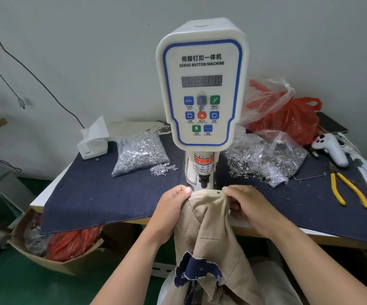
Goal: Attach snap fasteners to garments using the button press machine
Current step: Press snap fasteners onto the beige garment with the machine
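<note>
A white servo button machine (202, 84) stands at the table's middle, its press head (204, 180) pointing down just above a beige garment (208, 227). My left hand (171, 213) pinches the garment's top edge on the left. My right hand (247, 205) pinches the same edge on the right. Between them the edge lies stretched under the press head, with a small dark snap (218, 192) near my right thumb and a faint red light dot on the cloth. A navy fabric scrap (196, 271) hangs on the garment's lower part.
A navy cloth (103, 194) covers the table. A bag of silver snap caps (140, 151) lies left of the machine, bags of ring parts (266, 159) right. Yellow pliers (347, 190), a white handheld device (329, 148), red bags (288, 119), a tissue box (93, 142). A cardboard box (52, 245) stands below.
</note>
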{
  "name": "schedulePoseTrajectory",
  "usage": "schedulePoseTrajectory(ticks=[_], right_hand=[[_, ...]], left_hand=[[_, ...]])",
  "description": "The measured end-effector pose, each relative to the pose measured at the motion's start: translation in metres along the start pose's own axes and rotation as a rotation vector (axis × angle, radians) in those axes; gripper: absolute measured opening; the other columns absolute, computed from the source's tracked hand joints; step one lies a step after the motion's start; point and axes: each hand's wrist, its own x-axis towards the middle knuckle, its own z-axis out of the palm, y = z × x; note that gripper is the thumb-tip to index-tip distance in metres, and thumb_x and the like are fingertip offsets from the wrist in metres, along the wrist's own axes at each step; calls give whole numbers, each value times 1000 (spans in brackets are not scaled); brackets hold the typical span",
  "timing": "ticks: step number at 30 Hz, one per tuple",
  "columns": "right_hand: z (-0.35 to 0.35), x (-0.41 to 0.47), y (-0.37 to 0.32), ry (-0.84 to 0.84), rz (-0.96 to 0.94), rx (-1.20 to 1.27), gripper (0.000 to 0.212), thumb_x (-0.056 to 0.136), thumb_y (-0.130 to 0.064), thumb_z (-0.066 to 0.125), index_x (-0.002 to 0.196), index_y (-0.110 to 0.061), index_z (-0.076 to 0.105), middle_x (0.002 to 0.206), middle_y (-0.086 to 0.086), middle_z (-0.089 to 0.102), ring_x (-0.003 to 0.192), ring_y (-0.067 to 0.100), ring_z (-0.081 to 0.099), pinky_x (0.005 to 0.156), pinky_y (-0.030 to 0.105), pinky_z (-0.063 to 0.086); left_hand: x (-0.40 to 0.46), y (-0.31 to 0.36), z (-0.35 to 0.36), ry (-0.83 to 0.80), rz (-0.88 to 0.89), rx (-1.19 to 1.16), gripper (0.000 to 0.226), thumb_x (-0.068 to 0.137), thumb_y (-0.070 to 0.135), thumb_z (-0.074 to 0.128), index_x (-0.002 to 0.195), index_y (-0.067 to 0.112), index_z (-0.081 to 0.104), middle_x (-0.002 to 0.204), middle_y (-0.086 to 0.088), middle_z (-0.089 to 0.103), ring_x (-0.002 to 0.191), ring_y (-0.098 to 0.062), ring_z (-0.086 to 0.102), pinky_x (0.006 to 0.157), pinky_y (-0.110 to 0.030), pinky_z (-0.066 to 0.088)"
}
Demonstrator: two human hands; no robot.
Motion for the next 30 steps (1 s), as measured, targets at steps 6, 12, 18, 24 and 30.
schedulePoseTrajectory(ticks=[6, 12, 18, 24, 30], right_hand=[[0, 0, 1, 1, -5, -1, 31, 78, -41, 62, 63, -22, 43, 67, 3, 33, 63, 13, 30, 55, 28, 27], [-1, 2, 5, -4, -9, -10, 31, 78, -42, 62, 59, -25, 44, 63, -2, 37, 61, 12, 32, 53, 27, 29], [-3, -3, 5, -39, -20, 18, 33, 78, -41, 66, 60, -23, 44, 64, 0, 36, 64, 15, 32, 59, 33, 28], [1, -21, -12, -315, 11, -86, 51, 83, -66, 68, 94, -17, 78, 86, 0, 68, 83, 13, 58, 80, 32, 46], [5, -40, -25, -354, -168, -146, 30, 97, -42, 63, 83, -19, 75, 87, -1, 66, 88, 11, 58, 86, 30, 46]], left_hand=[[1, 1, 1, 3, -15, -6, 29, 92, 45, 63, 69, 27, 64, 75, 4, 62, 74, -9, 56, 74, -32, 43], [-1, 2, 1, 4, -12, -18, 29, 90, 47, 65, 69, 27, 63, 75, 4, 61, 75, -10, 54, 76, -35, 42], [-7, 8, 2, -13, -8, -9, 31, 85, 52, 67, 68, 27, 59, 72, 4, 60, 69, -10, 53, 66, -29, 43], [-32, 20, 13, -243, 61, 43, 28, 99, 44, 64, 86, 20, 68, 87, 1, 66, 84, -12, 58, 78, -29, 47], [-49, 39, 12, -234, 89, 323, 41, 110, 54, 44, 106, 18, 63, 97, 12, 61, 88, -1, 57, 86, -31, 45]])
